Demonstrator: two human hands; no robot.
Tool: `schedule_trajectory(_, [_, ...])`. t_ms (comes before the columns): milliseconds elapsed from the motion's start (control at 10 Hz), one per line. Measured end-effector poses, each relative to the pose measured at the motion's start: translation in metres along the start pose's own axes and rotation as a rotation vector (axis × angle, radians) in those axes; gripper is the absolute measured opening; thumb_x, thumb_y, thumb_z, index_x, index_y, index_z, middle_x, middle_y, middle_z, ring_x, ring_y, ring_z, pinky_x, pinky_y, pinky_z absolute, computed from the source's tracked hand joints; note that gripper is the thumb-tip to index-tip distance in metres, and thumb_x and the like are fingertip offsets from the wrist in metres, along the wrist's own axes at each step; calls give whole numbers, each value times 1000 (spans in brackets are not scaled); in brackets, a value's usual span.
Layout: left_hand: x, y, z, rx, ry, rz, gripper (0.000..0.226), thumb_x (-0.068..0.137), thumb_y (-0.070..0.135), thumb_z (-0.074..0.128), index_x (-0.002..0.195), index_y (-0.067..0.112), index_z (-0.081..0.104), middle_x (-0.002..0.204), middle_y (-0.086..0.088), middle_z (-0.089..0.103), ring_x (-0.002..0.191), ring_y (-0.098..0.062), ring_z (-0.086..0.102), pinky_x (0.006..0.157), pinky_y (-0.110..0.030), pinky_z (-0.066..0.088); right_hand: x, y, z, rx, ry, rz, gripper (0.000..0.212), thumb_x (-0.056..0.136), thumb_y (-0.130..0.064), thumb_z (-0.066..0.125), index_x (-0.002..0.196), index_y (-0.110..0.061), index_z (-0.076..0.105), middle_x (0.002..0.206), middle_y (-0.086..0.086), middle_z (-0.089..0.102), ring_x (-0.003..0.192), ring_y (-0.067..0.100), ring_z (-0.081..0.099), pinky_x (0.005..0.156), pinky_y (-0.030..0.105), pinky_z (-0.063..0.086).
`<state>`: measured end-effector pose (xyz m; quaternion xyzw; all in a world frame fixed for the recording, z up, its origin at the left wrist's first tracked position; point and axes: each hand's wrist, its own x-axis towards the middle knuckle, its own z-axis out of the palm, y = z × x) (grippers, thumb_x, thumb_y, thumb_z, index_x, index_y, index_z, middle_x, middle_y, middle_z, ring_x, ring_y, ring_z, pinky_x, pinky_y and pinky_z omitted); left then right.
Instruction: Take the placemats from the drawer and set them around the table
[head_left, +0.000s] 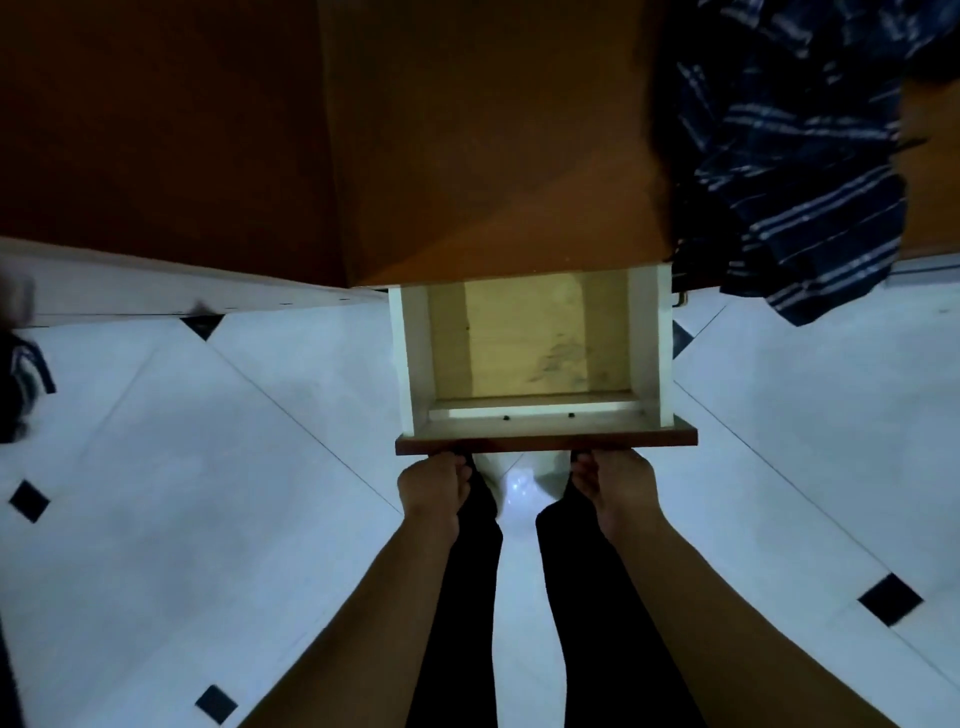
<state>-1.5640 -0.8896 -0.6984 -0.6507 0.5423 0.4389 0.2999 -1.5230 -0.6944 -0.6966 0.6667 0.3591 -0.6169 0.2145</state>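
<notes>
We stand over the drawer (535, 358), which is pulled well out of the wooden cabinet (493, 156). The left hand (434, 483) and right hand (613, 480) both sit at the underside of the dark drawer front (545, 440), one toward each end, with the fingers curled under the edge and out of view; we judge both hands closed on the front, holding nothing else. The visible drawer floor is bare, pale wood with a faint smudge, and we see no placemats on it. Whether any lie in the rear part, hidden under the cabinet top, we cannot tell. No bench is in view. The first risk is that this is the wrong drawer, or that the mats sit far back; pulling further to check could draw the box off its runners, since much of it already hangs clear of the cabinet. The front would then drop toward the feet, which stand directly below on the tiled floor (208, 467). Uneven pull between the two hands could rack the drawer and jam it. A striped cloth (789, 171) hangs just beside the right rear corner of the drawer and may snag on it. Lighting is dim, so thin, pale mats could be overlooked.
</notes>
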Motion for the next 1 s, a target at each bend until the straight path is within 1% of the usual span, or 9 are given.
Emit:
schedule_trajectory(100, [4,-1,4,-94,-64,-47,4,83,-1,65,85,0,68,77,-12,72,72,-20,69,63,-28,54,1,-2,3,-6,-8,-10,28,90,2,50,116,7,59,85,17,59,69,23,58,65,31,50])
schedule_trajectory(200, [10,12,15,-100,-78,18,9,82,-5,60,79,1,65,70,-13,67,63,-20,61,64,-30,48,11,-17,12,-30,9,-21,21,90,3,51,107,7,63,81,17,63,66,22,61,69,31,53])
schedule_trajectory(300, [12,36,30,-137,-99,105,14,84,-6,60,79,3,69,64,-10,68,59,-17,63,63,-28,50,22,-40,22,-38,-44,-81,13,90,0,52,94,-1,64,74,12,63,60,19,63,65,29,55])
schedule_trajectory(400, [13,70,49,-98,-131,202,13,83,-6,59,78,2,68,62,-10,64,55,-17,58,51,-25,44,35,-68,40,-96,-56,-190,10,91,-6,55,86,-7,64,65,7,63,55,18,60,55,27,51])
schedule_trajectory(500, [15,106,63,-10,-118,310,11,84,2,64,75,6,69,65,-8,69,58,-17,63,51,-24,49,49,-98,65,-133,-43,-258,15,92,-8,52,81,-12,61,55,-1,63,52,15,60,53,26,51])
schedule_trajectory(600, [17,136,72,52,-124,373,6,88,17,69,82,17,70,80,-1,76,73,-13,73,70,-27,59,59,-123,86,-84,-36,-249,18,94,-7,51,81,-11,63,55,0,64,51,14,60,54,24,55])
schedule_trajectory(700, [16,156,82,44,-133,426,5,86,17,70,83,21,67,82,0,76,76,-14,73,75,-29,60,64,-145,101,-79,-39,-236,19,96,-7,50,83,-6,64,61,3,67,53,14,59,48,20,53])
schedule_trajectory(900, [14,160,89,89,-134,473,3,90,24,66,88,22,66,83,1,76,75,-13,73,73,-27,60,65,-155,99,-137,-79,-207,21,99,-11,50,84,-9,65,71,5,71,63,15,66,49,21,57])
schedule_trajectory(1000, [9,157,89,124,-129,519,5,90,27,66,89,22,66,82,2,75,75,-12,71,72,-26,59,60,-153,90,-190,-51,-241,24,97,-9,51,76,-11,63,58,0,68,58,14,63,50,21,55])
